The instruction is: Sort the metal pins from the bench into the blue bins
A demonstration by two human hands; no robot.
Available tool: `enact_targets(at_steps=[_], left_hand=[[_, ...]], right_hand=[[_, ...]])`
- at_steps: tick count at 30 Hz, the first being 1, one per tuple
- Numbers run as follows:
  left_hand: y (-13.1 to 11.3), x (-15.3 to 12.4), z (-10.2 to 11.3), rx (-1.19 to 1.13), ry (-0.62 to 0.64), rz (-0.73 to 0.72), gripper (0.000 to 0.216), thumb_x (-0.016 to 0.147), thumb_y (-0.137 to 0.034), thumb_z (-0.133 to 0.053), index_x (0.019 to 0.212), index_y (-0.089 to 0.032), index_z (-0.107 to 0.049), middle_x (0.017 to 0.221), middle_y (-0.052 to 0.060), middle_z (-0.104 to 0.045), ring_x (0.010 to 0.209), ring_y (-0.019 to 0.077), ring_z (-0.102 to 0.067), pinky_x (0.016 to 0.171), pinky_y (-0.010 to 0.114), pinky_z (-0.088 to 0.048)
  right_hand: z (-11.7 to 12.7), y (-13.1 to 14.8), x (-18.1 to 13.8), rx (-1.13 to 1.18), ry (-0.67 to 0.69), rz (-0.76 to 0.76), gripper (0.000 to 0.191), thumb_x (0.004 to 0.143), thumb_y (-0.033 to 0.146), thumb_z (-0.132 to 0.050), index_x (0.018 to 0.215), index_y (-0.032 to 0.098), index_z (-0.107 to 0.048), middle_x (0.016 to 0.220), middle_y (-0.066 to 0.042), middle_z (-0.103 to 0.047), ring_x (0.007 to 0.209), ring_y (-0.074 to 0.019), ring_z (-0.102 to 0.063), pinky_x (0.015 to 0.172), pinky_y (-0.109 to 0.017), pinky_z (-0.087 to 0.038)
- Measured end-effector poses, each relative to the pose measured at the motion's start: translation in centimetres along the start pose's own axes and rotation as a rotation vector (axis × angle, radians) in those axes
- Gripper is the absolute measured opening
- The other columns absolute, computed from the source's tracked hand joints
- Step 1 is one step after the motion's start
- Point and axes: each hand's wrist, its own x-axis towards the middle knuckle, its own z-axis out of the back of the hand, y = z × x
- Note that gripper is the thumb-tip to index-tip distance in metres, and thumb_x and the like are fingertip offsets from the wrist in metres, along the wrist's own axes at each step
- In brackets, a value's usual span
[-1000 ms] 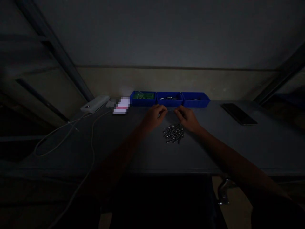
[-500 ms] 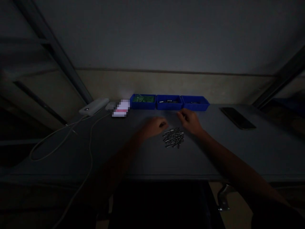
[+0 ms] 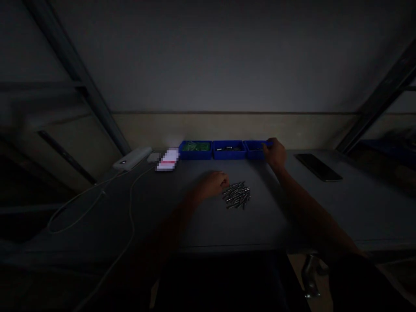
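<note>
A heap of several small metal pins (image 3: 237, 195) lies in the middle of the grey table (image 3: 195, 225). My left hand (image 3: 214, 183) rests on the table at the left edge of the heap, fingers curled down onto the nearest pins. My right hand (image 3: 274, 152) reaches over the right blue bin (image 3: 255, 150), fingers bent over its rim; what they hold, if anything, is hidden in the dim light. The middle blue bin (image 3: 229, 150) holds a few dark parts, and the left blue bin (image 3: 195, 150) holds green pieces.
A white power bank (image 3: 131, 157) with cables (image 3: 97, 197) trailing toward me lies at the back left. A white and pink card (image 3: 168, 159) sits beside the bins. A dark phone (image 3: 318, 167) lies at the right. A wall stands behind the table.
My hands were together above the heap holding a pin between them. They parted: the right went up and right to the right bin, the left dropped to the heap's edge.
</note>
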Motion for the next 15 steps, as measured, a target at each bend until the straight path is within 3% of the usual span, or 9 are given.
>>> enact_targets(at_steps=[3, 9, 15], left_hand=[[0.2, 0.0, -0.3, -0.028, -0.088, 0.021, 0.013, 0.082, -0.013, -0.045, 0.078, -0.017, -0.058, 0.084, 0.004, -0.063, 0.079, 0.0148, -0.056, 0.072, 0.024, -0.041], [1.2, 0.7, -1.2, -0.218, -0.247, 0.086, 0.014, 0.086, -0.017, -0.043, 0.081, -0.017, -0.056, 0.084, 0.004, -0.063, 0.080, 0.0157, -0.057, 0.073, 0.026, -0.043], [1.3, 0.8, -1.5, -0.331, -0.346, 0.074, 0.016, 0.086, -0.018, -0.039, 0.090, -0.018, -0.055, 0.075, 0.001, -0.061, 0.070, 0.0139, -0.057, 0.065, 0.025, -0.042]], right_hand=[[0.2, 0.1, -1.3, -0.055, 0.056, 0.060, 0.033, 0.081, 0.038, -0.052, 0.104, 0.016, -0.060, 0.090, -0.013, -0.065, 0.088, -0.0272, -0.056, 0.077, -0.038, -0.039], [1.4, 3.5, -5.7, 0.250, 0.346, 0.325, 0.025, 0.086, 0.035, -0.048, 0.092, 0.016, -0.063, 0.073, -0.005, -0.065, 0.063, -0.0164, -0.057, 0.061, -0.026, -0.040], [1.1, 6.0, -8.2, 0.358, 0.526, 0.564, 0.014, 0.083, 0.025, -0.054, 0.089, 0.017, -0.064, 0.079, -0.005, -0.066, 0.068, -0.0146, -0.058, 0.065, -0.025, -0.041]])
